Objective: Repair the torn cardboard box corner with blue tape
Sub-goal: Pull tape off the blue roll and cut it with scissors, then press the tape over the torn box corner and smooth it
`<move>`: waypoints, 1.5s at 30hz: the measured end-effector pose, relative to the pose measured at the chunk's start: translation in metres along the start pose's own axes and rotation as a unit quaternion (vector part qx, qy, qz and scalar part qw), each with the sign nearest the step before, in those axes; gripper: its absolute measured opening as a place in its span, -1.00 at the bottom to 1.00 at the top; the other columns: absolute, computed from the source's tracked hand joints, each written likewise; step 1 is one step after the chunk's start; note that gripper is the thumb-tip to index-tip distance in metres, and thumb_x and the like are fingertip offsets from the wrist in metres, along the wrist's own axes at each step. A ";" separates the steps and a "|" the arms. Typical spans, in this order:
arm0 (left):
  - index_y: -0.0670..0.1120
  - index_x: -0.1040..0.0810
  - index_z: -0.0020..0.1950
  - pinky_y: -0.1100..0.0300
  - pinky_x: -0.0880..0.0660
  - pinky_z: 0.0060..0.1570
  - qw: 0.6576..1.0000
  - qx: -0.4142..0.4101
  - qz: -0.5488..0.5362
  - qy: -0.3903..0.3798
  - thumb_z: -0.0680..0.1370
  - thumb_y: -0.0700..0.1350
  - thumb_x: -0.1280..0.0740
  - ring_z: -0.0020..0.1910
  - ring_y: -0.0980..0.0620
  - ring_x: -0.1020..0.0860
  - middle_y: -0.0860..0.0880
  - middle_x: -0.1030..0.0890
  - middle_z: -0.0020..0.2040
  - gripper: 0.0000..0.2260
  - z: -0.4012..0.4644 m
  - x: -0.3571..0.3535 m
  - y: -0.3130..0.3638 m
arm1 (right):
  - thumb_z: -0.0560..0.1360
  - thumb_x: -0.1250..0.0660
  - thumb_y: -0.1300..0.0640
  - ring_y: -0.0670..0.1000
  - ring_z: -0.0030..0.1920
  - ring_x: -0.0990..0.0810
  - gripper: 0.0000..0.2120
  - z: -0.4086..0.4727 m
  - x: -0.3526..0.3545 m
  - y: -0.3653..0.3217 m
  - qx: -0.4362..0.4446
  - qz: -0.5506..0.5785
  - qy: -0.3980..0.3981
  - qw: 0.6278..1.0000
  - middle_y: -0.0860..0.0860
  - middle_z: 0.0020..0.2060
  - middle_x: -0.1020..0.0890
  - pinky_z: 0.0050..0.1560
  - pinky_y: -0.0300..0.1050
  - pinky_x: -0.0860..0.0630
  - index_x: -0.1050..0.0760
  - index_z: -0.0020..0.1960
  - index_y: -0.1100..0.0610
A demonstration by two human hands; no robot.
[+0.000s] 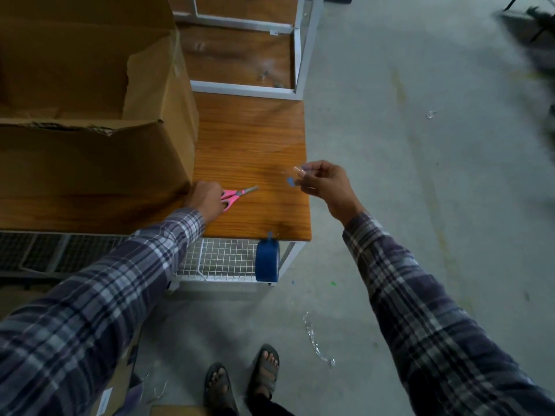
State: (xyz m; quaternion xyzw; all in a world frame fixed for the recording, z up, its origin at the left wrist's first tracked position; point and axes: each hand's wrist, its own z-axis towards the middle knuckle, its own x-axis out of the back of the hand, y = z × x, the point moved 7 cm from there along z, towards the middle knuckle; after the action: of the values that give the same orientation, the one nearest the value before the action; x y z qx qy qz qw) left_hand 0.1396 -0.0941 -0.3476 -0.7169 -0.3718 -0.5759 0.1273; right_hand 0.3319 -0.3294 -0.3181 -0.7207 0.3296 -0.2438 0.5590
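Left hand (207, 199) lowered, fingers curled; right hand (324, 184) raised, fingers pinched together.

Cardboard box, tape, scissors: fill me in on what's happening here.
A person stands at a wooden table beside a torn cardboard box. The left hand rests on pink scissors lying on the table. The right hand pinches a small piece of blue tape. The blue tape roll hangs at the table's front edge.

Box (96, 163) walls off left of left hand (207, 199); bare tabletop (255, 139) open ahead, scissors (237, 195) just right.
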 end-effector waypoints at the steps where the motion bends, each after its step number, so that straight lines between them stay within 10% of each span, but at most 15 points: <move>1: -0.17 -0.75 0.12 0.00 -0.67 -0.15 1.000 -0.010 0.008 0.019 0.60 -0.13 -0.50 -0.09 -0.08 -0.65 -0.11 -0.68 -0.06 -0.85 -0.001 0.003 0.007 | 0.59 -0.49 0.27 0.13 -0.01 -0.78 -0.86 -0.006 0.003 0.007 -0.006 0.015 0.008 1.000 0.16 -0.05 -0.76 0.05 0.01 -0.71 -0.60 0.13 0.21; 6: -0.02 -0.55 0.17 0.05 -0.50 0.10 0.991 -0.121 -0.017 0.062 0.50 0.30 -0.49 0.11 0.00 -0.49 0.02 -0.53 0.14 -0.54 -0.039 -0.022 0.053 | 0.60 -0.48 0.23 0.13 0.03 -0.76 -0.88 -0.025 0.009 0.031 -0.025 0.083 0.034 0.996 0.21 0.01 -0.72 0.06 -0.01 -0.69 -0.60 0.12 0.18; 13: 0.01 -0.44 0.22 -0.11 -0.48 0.26 0.998 -0.054 0.039 0.017 0.23 0.58 -0.45 0.18 -0.11 -0.50 -0.06 -0.49 0.22 -0.17 -0.040 -0.074 0.085 | 0.62 -0.48 0.21 0.12 0.03 -0.75 -0.78 -0.019 0.001 0.033 -0.042 0.064 0.004 0.997 0.14 0.00 -0.75 0.13 0.03 -0.70 -0.60 0.23 0.26; 23: -0.02 -0.54 -0.05 -0.06 -0.64 0.06 0.980 0.007 -0.197 -0.020 0.49 0.19 -0.57 -0.03 -0.04 -0.62 0.00 -0.65 -0.01 -0.65 -0.020 -0.064 0.052 | 0.62 -0.46 0.22 0.07 -0.05 -0.69 -0.80 -0.005 -0.019 0.009 -0.043 0.060 -0.040 0.996 0.18 0.05 -0.71 0.03 -0.01 -0.71 -0.63 0.21 0.28; 30: 0.24 -0.54 0.37 0.16 -0.56 0.21 0.823 -0.039 -0.567 0.010 0.46 0.43 -0.44 0.30 0.19 -0.59 0.18 -0.62 0.34 -0.46 -0.020 0.029 0.057 | 0.65 -0.41 0.26 -0.08 -0.17 -0.71 -0.68 0.024 -0.063 -0.066 -0.029 0.021 -0.119 0.992 0.12 0.01 -0.71 -0.01 -0.09 -0.68 -0.54 0.34 0.41; 36: 0.02 -0.72 0.01 0.26 -0.55 -0.09 0.767 -0.037 -0.630 0.117 0.69 -0.05 -0.38 -0.15 0.17 -0.64 0.07 -0.74 -0.15 -0.86 -0.024 0.118 0.052 | 0.65 -0.39 0.29 0.01 -0.12 -0.69 -0.70 0.050 -0.100 -0.146 0.024 0.034 -0.150 0.988 0.14 0.00 -0.70 -0.04 -0.10 -0.72 -0.53 0.33 0.42; 41: 0.08 -0.72 -0.06 -0.06 -0.68 -0.03 0.789 -0.033 -0.571 0.223 0.68 0.03 -0.39 -0.18 0.04 -0.70 0.02 -0.76 -0.15 -0.83 -0.050 0.177 0.059 | 0.63 -0.43 0.26 0.23 -0.03 -0.63 -0.79 0.043 -0.108 -0.210 0.114 0.000 -0.088 0.990 0.25 -0.09 -0.70 0.18 0.24 -0.61 -0.65 0.16 0.41; 45: 0.20 -0.69 -0.02 -0.10 -0.73 -0.12 0.779 -0.111 -0.551 0.277 0.68 0.02 -0.39 -0.25 0.12 -0.73 0.12 -0.77 -0.20 -0.87 -0.069 0.243 0.067 | 0.63 -0.44 0.22 0.08 -0.13 -0.73 -0.90 0.031 -0.112 -0.270 0.188 -0.038 -0.058 0.980 0.18 -0.13 -0.77 -0.01 0.03 -0.70 -0.71 0.07 0.24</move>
State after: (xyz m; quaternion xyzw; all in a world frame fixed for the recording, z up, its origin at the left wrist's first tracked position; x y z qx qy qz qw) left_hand 0.1489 -0.0885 -0.0864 -0.2083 -0.5854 -0.7589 -0.1948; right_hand 0.3340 -0.1832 -0.0634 -0.6277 0.2170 -0.2805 0.6930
